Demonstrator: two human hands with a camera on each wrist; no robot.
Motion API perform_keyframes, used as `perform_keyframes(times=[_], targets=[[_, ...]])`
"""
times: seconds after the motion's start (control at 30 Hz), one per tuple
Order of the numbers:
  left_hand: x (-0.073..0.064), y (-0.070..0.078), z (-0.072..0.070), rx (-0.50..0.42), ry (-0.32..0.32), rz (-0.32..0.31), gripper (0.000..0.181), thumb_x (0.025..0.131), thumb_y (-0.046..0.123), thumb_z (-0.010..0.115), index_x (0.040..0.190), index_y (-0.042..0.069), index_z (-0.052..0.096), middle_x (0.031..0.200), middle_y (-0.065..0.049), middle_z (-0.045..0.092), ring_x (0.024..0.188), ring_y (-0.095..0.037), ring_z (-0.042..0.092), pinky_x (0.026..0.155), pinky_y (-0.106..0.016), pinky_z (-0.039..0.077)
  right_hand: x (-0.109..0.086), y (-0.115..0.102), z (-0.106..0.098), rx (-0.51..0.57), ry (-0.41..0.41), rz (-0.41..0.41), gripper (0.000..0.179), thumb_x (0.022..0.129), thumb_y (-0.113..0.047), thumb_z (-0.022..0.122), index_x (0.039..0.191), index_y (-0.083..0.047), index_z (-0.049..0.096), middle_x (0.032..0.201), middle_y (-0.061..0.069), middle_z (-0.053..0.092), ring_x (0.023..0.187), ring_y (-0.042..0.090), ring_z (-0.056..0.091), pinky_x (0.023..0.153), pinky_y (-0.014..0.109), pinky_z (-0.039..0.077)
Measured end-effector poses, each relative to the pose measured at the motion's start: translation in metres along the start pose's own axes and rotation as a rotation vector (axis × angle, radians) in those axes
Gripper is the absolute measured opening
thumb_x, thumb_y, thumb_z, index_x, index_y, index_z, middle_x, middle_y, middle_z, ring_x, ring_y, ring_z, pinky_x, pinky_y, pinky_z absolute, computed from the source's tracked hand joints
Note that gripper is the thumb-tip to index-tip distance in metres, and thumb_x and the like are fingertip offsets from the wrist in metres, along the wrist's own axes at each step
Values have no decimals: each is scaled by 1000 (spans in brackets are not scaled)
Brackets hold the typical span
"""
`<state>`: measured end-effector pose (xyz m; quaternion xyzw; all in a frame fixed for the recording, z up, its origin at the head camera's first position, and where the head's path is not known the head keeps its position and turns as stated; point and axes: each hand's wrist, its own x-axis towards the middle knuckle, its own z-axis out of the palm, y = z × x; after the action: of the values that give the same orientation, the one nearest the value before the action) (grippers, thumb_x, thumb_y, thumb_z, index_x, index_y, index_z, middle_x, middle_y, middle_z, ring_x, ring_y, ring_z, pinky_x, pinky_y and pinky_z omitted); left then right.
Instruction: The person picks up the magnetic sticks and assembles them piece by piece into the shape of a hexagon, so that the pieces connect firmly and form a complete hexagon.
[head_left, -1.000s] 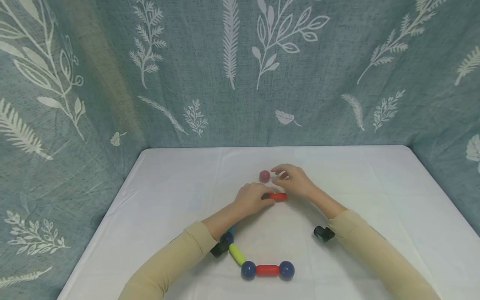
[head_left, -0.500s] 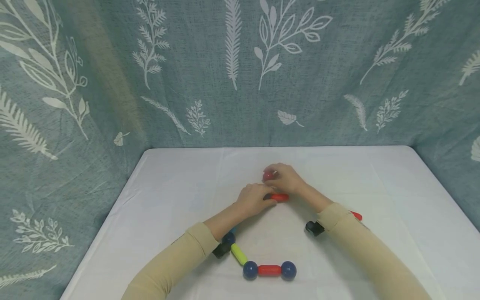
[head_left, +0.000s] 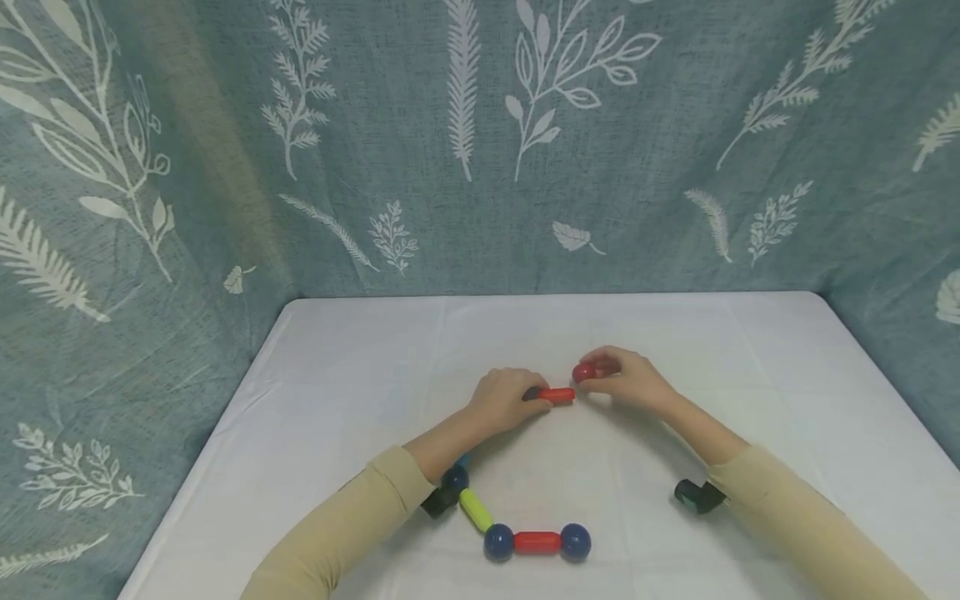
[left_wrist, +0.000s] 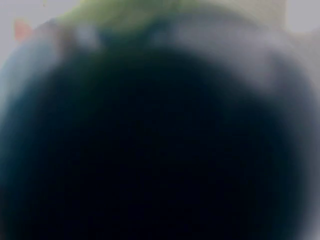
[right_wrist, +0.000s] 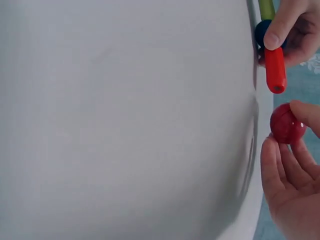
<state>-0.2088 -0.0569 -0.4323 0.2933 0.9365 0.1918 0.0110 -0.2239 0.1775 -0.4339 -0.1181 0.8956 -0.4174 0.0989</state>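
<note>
My left hand (head_left: 507,398) grips a dark blue ball (right_wrist: 262,33) where a red rod (head_left: 558,396) joins it, thumb at the joint. The rod's free end points right; in the right wrist view a green rod (right_wrist: 267,9) runs from the ball's other side. Thumb and fingertips of my right hand (head_left: 628,379) pinch a glossy red ball (head_left: 583,372), held just off the rod's free end. A large dark round shape (left_wrist: 155,140), blurred, fills most of the left wrist view and hides that hand.
Nearer me on the white table (head_left: 360,358), a yellow-green rod (head_left: 476,510) and a red rod (head_left: 537,542) link dark blue balls (head_left: 576,542). Part of this chain lies under my left forearm. A patterned curtain (head_left: 480,208) stands behind the table. Black wrist cameras (head_left: 697,496) hang below both forearms.
My right hand has reached the red ball, taken hold of it and carried it right and nearer, beside the rod's end. The left hand keeps its place and hold.
</note>
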Motion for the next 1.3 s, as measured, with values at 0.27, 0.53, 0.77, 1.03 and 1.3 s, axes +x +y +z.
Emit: perform_keyframes(times=[0.27, 0.53, 0.77, 1.03, 1.3], targets=[[0, 1, 1, -25, 4, -27, 26, 88, 32, 73, 107, 15, 73, 99, 2, 72, 91, -15, 65, 81, -32, 49, -19, 12, -1, 82, -64, 11, 39, 87, -22, 73, 120, -5, 62, 114, 12, 67, 113, 32, 60, 95, 51, 45], [0, 2, 1, -23, -11, -45, 26, 88, 34, 72, 108, 17, 73, 100, 3, 72, 93, -14, 65, 83, -32, 48, -23, 8, 3, 100, -76, -38, 39, 87, -20, 73, 120, -3, 61, 112, 12, 67, 109, 31, 62, 93, 49, 47], [-1, 3, -1, -21, -13, -51, 25, 88, 33, 72, 107, 17, 73, 99, 3, 72, 92, -14, 64, 82, -32, 48, -22, 8, 5, 120, -86, -32, 38, 88, -19, 72, 120, -2, 60, 113, 13, 67, 110, 32, 61, 91, 49, 47], [-1, 4, -2, -23, -26, -63, 25, 89, 34, 71, 108, 18, 72, 99, 4, 71, 92, -13, 64, 82, -31, 48, -23, 9, 6, 134, -75, -15, 38, 87, -18, 74, 118, -2, 60, 110, 11, 68, 107, 29, 62, 90, 45, 49], [2, 8, -7, -13, -78, -70, 25, 89, 31, 72, 108, 16, 71, 95, 4, 69, 88, -13, 62, 77, -29, 48, -23, 9, 6, 119, -70, -15, 38, 87, -19, 74, 119, -3, 61, 109, 11, 68, 105, 28, 62, 87, 44, 49]])
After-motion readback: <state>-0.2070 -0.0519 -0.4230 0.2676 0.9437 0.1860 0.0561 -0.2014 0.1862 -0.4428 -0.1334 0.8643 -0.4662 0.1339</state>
